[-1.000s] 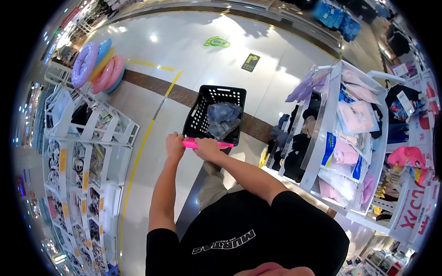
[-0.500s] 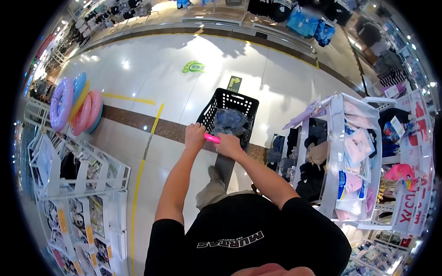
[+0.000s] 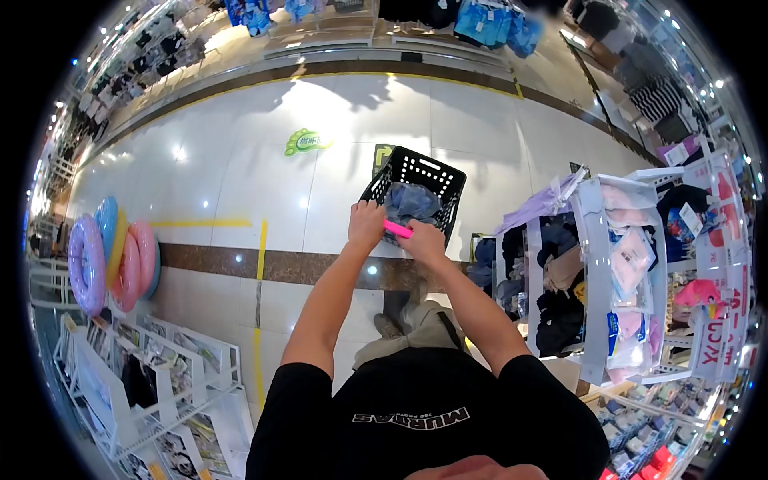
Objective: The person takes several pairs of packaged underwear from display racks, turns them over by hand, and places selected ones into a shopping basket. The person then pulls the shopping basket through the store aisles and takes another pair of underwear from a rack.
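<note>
Both of my hands are wrapped around a pink handle (image 3: 398, 230) at the near side of a black perforated shopping basket (image 3: 454, 190). My left hand (image 3: 367, 222) grips its left part, and my right hand (image 3: 424, 242) closes over the right part. Inside the basket lies a crumpled blue-grey bundle (image 3: 410, 202), perhaps cloth or something in plastic; its kind is unclear. My hands hide parts of the handle and the basket's near edge, and what supports the basket underneath is not visible.
A white rack of packaged goods (image 3: 594, 280) stands close on the right. To the left are another white rack (image 3: 172, 384) and several inflatable swim rings (image 3: 86, 264). Tiled floor (image 3: 240, 184) with a green footprint sticker (image 3: 307, 142) stretches ahead; clothes (image 3: 484, 24) hang beyond.
The basket and my hands have shifted slightly right in view, still joined at the handle. Floor markings and swim rings have moved left, and the left rack has slid lower.
</note>
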`<state>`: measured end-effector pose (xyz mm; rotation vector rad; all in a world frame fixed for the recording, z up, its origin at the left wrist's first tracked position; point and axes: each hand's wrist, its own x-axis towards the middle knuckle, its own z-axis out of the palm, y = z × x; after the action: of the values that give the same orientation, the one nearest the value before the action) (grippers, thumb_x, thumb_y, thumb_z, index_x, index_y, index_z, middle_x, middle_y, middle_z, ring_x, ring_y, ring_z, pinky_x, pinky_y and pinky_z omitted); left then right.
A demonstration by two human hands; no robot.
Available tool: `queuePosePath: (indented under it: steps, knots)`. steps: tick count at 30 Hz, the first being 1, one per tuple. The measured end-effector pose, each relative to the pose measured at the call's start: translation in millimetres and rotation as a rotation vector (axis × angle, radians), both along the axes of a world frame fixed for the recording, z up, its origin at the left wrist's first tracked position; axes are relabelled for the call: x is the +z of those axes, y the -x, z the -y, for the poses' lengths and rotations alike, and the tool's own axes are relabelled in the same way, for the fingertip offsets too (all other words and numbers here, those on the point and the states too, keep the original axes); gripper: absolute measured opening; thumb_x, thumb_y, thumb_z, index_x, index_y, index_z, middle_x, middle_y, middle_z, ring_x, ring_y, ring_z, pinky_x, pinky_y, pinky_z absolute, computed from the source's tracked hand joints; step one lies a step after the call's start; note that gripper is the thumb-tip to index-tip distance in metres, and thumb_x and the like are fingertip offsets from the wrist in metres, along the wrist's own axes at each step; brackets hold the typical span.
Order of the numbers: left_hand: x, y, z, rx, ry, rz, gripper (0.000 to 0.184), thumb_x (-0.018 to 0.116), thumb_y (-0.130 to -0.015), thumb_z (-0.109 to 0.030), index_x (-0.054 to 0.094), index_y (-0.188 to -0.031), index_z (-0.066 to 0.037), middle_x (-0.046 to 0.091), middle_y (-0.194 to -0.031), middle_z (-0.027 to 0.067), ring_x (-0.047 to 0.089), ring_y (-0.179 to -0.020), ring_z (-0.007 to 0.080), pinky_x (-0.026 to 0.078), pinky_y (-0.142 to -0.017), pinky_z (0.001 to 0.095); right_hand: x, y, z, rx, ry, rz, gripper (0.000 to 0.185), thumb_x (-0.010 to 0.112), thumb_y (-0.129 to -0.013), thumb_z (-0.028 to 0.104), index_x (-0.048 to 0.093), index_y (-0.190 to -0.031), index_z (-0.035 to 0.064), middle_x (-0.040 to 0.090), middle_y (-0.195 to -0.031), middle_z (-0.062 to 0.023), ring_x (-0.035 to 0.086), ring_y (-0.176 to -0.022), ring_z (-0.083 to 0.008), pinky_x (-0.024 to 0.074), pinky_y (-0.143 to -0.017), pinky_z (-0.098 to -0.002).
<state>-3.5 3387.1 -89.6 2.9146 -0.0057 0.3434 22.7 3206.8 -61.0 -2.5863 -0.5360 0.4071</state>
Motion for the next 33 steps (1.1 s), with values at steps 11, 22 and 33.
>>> queuePosePath:
  steps: [11,22,33]
  knots:
    - [9,-141,-11,-0.127,-0.010,-0.069,0.004,0.064,-0.079,-0.016,0.066,-0.079,-0.012,0.060,-0.086,0.0075,0.057,-0.093,0.0276,0.043,-0.085,0.0426,-6,-111,-12,-0.147,-0.123,0.111,0.032,0.070,-0.078,0.043,0.067,-0.085,0.0122,0.069,-0.076,-0.0149,0.067,-0.074,-0.0375,0.0523,-0.066,-0.0484]
    - [3,-302,7,-0.297,0.005,-0.008,0.008,0.068,-0.077,-0.016,0.064,-0.076,-0.010,0.059,-0.086,0.0082,0.056,-0.093,0.0287,0.043,-0.085,0.0424,-16,-243,10,-0.263,-0.211,0.131,0.027,0.068,-0.079,0.037,0.065,-0.083,0.0104,0.066,-0.072,-0.0154,0.066,-0.070,-0.0376,0.0505,-0.063,-0.0488]
    - [-2,-462,66,-0.418,0.000,-0.022,0.008,0.068,-0.073,-0.015,0.067,-0.079,-0.010,0.061,-0.089,0.0082,0.055,-0.096,0.0281,0.042,-0.086,0.0417,-12,-380,57,-0.450,-0.095,0.115,0.030,0.069,-0.079,0.041,0.067,-0.086,0.0122,0.069,-0.079,-0.0151,0.067,-0.075,-0.0386,0.0521,-0.068,-0.0502]
